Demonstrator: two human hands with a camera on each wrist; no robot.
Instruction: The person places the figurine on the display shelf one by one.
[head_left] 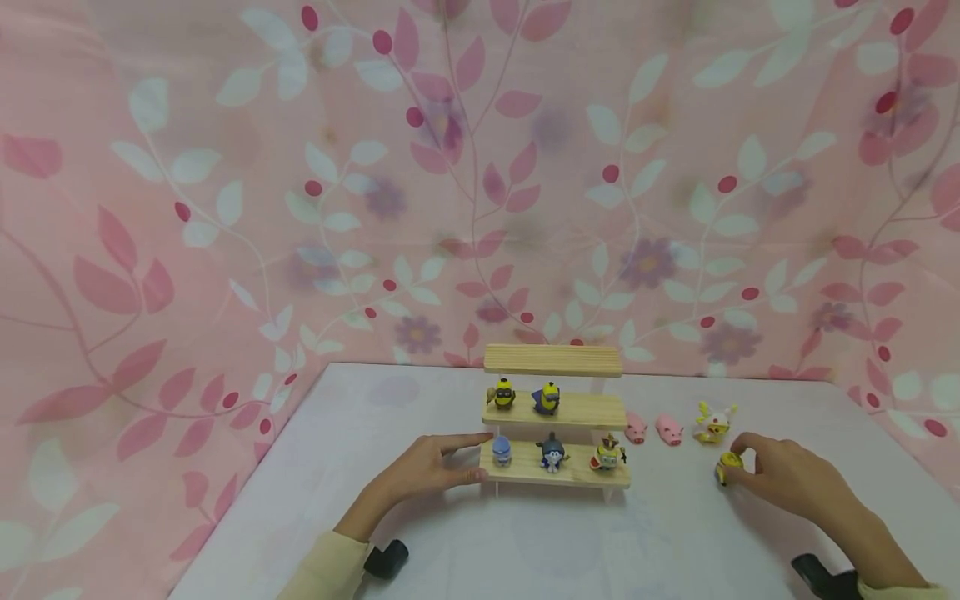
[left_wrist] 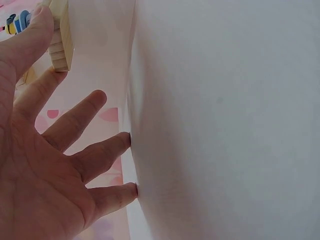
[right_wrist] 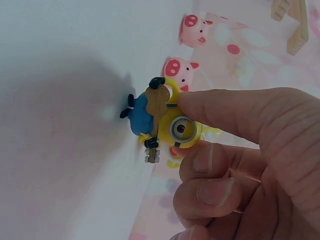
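Between the thumb and index finger of my right hand (head_left: 798, 479) is a small yellow Minion figurine (right_wrist: 142, 117) with one goggled eye, blue overalls and a brown guitar. Its feet are close to the white tabletop; whether they touch is unclear. My left hand (head_left: 420, 471) holds the left end of the lowest board of a tiered wooden display shelf (head_left: 555, 408) with thumb and index finger, the other fingers spread. That board carries a blue-capped figurine (head_left: 502, 451), a dark-helmeted one (head_left: 552, 454) and a crowned one (head_left: 607, 454).
On the middle board stand two yellow-headed figurines, one with dark clothing (head_left: 504, 395) and one with a blue cape (head_left: 548, 399). Right of the shelf are two pink pig figurines (head_left: 670, 429) and a yellow-and-white figurine (head_left: 712, 423). A pink floral cloth (head_left: 465, 208) hangs behind the table.
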